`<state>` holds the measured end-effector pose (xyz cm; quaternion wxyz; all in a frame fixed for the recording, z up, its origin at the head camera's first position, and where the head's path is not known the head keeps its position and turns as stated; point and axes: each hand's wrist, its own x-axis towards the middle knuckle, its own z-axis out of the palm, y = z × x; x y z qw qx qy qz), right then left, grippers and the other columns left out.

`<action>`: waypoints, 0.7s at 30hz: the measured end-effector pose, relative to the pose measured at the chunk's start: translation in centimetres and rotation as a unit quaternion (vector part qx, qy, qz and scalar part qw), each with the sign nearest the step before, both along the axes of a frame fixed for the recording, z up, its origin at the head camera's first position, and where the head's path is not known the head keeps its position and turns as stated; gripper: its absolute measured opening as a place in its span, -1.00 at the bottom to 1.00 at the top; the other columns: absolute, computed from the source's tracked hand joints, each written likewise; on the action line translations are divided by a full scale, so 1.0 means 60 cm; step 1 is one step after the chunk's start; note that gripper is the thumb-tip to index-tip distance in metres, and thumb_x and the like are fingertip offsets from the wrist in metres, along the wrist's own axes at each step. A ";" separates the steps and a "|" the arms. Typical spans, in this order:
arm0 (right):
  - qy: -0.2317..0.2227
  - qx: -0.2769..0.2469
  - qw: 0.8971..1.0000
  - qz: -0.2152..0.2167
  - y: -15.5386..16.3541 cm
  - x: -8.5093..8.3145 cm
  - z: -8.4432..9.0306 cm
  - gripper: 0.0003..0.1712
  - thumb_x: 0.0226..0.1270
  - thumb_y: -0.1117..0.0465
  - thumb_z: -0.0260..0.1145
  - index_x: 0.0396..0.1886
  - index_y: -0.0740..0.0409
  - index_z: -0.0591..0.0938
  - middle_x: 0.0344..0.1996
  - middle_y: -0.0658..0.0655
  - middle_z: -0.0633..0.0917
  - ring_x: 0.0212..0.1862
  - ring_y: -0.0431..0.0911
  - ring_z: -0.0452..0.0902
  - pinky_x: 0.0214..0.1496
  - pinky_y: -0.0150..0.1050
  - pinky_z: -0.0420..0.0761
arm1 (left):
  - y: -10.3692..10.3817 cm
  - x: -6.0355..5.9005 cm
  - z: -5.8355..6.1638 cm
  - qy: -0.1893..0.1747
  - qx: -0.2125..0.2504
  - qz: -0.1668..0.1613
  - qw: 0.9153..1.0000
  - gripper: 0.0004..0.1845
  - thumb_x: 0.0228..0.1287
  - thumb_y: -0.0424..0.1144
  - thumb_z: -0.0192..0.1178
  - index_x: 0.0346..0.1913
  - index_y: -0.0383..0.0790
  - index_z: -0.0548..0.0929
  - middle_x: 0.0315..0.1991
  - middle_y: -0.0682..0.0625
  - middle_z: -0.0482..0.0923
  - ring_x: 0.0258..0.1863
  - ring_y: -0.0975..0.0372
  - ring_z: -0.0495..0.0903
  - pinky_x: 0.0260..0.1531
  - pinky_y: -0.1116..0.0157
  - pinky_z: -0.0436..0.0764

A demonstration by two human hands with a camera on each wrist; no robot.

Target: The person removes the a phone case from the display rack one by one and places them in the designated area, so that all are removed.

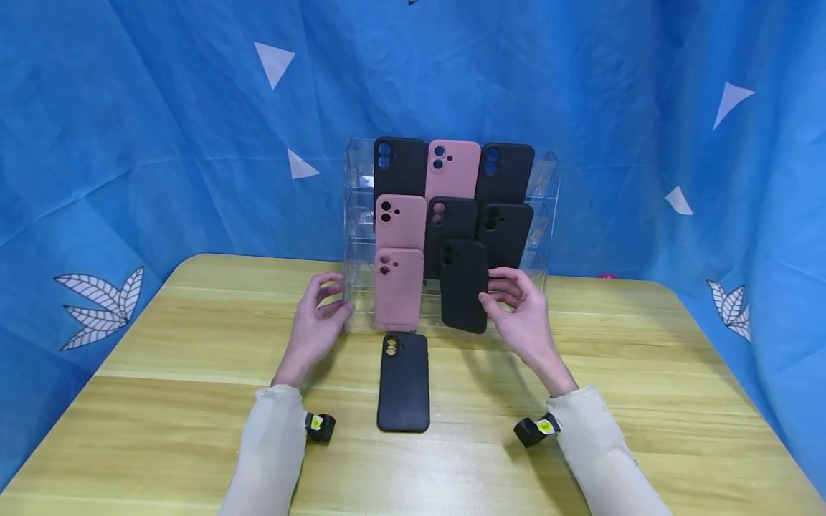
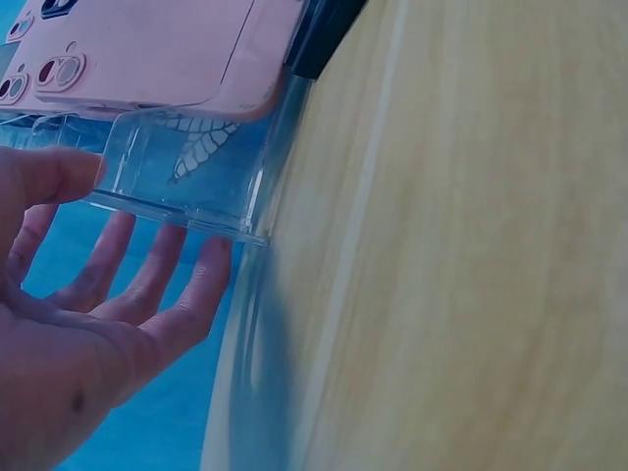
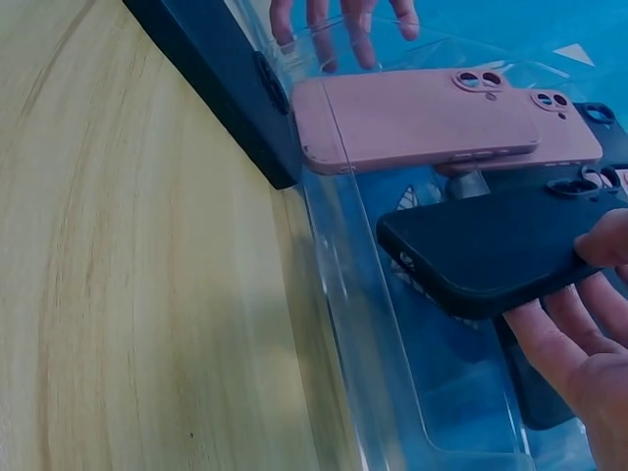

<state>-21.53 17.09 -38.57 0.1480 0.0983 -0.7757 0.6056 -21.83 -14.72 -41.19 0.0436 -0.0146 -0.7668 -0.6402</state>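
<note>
I see my right hand [image 1: 519, 308] pinching a black phone case [image 1: 463, 285] upright at the front of the clear display rack [image 1: 546, 188] | left hand [image 1: 319, 319] fingers loosely spread, empty, at the rack's left edge | another black case [image 1: 404, 382] flat on the table [image 1: 645, 373] just before the rack

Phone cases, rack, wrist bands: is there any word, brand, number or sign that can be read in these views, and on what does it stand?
None can be read.
Yellow stickers on the left wrist camera and the right wrist camera: marks too small to read.
Phone case in the right hand, the other cases, the clear rack: no print visible.
</note>
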 end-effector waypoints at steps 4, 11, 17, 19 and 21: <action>-0.020 -0.001 1.000 -0.001 0.004 0.004 0.003 -0.56 0.35 0.50 0.31 0.20 0.31 0.52 -0.08 0.39 0.71 -0.18 -0.39 0.68 -0.14 -0.48 0.72 | -0.001 0.000 0.000 -0.001 0.001 -0.004 1.000 -0.48 0.42 -0.46 0.17 0.37 -0.14 0.36 0.35 -0.24 0.43 0.35 -0.20 0.50 0.27 -0.03 0.61; -0.030 -0.014 0.999 0.008 0.011 0.010 0.008 -0.51 0.35 0.52 0.29 0.25 0.28 0.48 -0.21 0.01 0.72 -0.22 -0.33 0.73 -0.21 -0.38 0.76 | -0.002 -0.001 0.000 -0.002 0.005 -0.009 1.000 -0.48 0.42 -0.46 0.16 0.38 -0.13 0.35 0.36 -0.25 0.42 0.36 -0.21 0.49 0.16 -0.01 0.67; -0.036 -0.004 0.999 0.014 0.017 0.016 0.008 -0.51 0.36 0.50 0.29 0.26 0.27 0.48 -0.27 -0.14 0.70 -0.24 -0.34 0.72 -0.26 -0.36 0.76 | -0.003 -0.001 -0.002 -0.004 0.010 -0.010 1.000 -0.47 0.42 -0.47 0.16 0.38 -0.13 0.35 0.36 -0.25 0.42 0.36 -0.21 0.49 0.08 -0.01 0.70; -0.040 0.000 0.999 0.015 0.020 0.019 0.007 -0.50 0.35 0.50 0.29 0.26 0.26 0.48 -0.27 -0.15 0.69 -0.25 -0.34 0.72 -0.27 -0.35 0.76 | -0.003 -0.002 -0.003 -0.004 0.011 -0.011 1.000 -0.47 0.42 -0.47 0.16 0.38 -0.13 0.35 0.37 -0.25 0.42 0.36 -0.21 0.49 0.06 0.00 0.70; -0.044 0.002 0.999 0.018 0.022 0.022 0.006 -0.50 0.35 0.49 0.30 0.26 0.25 0.48 -0.27 -0.16 0.69 -0.26 -0.33 0.72 -0.29 -0.34 0.77 | -0.003 -0.002 -0.003 -0.005 0.012 -0.012 1.000 -0.47 0.42 -0.47 0.15 0.38 -0.12 0.35 0.37 -0.24 0.41 0.37 -0.21 0.48 0.03 0.02 0.71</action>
